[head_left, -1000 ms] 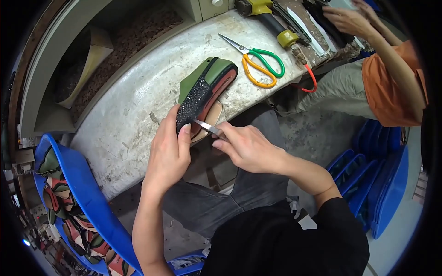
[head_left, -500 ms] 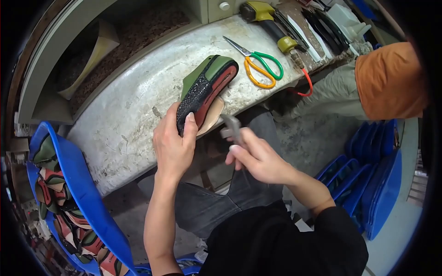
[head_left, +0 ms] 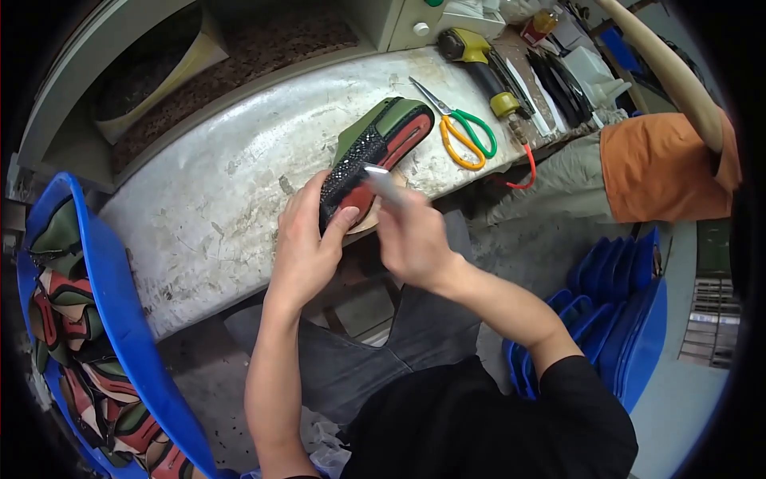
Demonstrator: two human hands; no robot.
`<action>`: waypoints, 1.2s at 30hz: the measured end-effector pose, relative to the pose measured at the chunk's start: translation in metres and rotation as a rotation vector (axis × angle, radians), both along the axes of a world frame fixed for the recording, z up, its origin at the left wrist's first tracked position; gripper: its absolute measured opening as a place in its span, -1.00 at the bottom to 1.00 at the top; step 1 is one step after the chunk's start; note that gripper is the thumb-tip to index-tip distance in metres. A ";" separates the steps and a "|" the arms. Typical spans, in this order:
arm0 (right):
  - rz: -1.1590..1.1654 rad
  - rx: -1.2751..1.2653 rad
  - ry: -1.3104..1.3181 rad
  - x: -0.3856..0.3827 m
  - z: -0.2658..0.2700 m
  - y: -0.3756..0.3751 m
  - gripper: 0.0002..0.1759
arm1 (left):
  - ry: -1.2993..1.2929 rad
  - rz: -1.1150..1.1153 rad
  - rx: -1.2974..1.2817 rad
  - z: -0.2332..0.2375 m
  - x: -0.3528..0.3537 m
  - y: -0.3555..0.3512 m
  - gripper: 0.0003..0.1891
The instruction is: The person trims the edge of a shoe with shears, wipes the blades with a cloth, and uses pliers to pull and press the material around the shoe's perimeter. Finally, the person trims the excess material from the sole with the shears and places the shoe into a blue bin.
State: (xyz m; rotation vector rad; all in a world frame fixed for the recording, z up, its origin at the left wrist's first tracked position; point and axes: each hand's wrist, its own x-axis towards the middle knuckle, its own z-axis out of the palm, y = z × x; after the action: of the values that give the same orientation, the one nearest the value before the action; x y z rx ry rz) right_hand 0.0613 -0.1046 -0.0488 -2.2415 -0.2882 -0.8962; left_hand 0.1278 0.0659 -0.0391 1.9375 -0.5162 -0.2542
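Observation:
My left hand (head_left: 307, 231) grips one end of a shoe (head_left: 357, 164) that lies on its side over the worktable (head_left: 215, 191). The shoe has green panels, a black speckled band and a red underside facing me. A tan piece (head_left: 365, 222) shows beneath it at the table edge. In my closed right hand (head_left: 415, 239) is a small metal hammer (head_left: 381, 182), blurred by motion. Its head overlaps the red underside in this view. Beyond the shoe's far end rest scissors (head_left: 459, 128) with one orange and one green handle.
A yellow-and-black heat gun (head_left: 479, 68) and black tools (head_left: 558, 84) sit at the back right. On the left, a blue bin (head_left: 136, 335) holds several similar shoe parts. Blue bins (head_left: 614, 327) are stacked at right, below another person in an orange shirt (head_left: 662, 168).
My right hand has brought the hammer up and left, from beside the shoe to over its underside. My left hand keeps its hold. The view has shifted, and the other person's arm now shows.

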 end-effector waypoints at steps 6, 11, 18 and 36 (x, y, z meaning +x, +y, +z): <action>-0.016 0.155 0.135 -0.009 0.012 -0.003 -0.60 | 0.031 -0.008 -0.004 0.001 0.000 0.002 -0.45; 0.026 0.188 0.345 0.000 0.013 -0.013 -0.64 | 0.146 -0.020 -0.055 -0.001 0.002 0.002 -0.45; 0.021 0.064 0.223 0.002 0.001 -0.002 -0.72 | 0.153 -0.012 -0.099 -0.002 0.004 -0.001 -0.44; 0.353 0.796 0.958 -0.065 0.016 -0.012 -0.72 | 0.215 0.022 0.057 0.034 -0.021 0.005 -0.50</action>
State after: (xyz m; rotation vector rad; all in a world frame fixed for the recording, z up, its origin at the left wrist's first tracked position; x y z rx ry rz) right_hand -0.0033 -0.1166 -0.0331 -1.5491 0.1169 0.2798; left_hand 0.1072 0.0706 -0.0051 1.9418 -0.3487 -0.4618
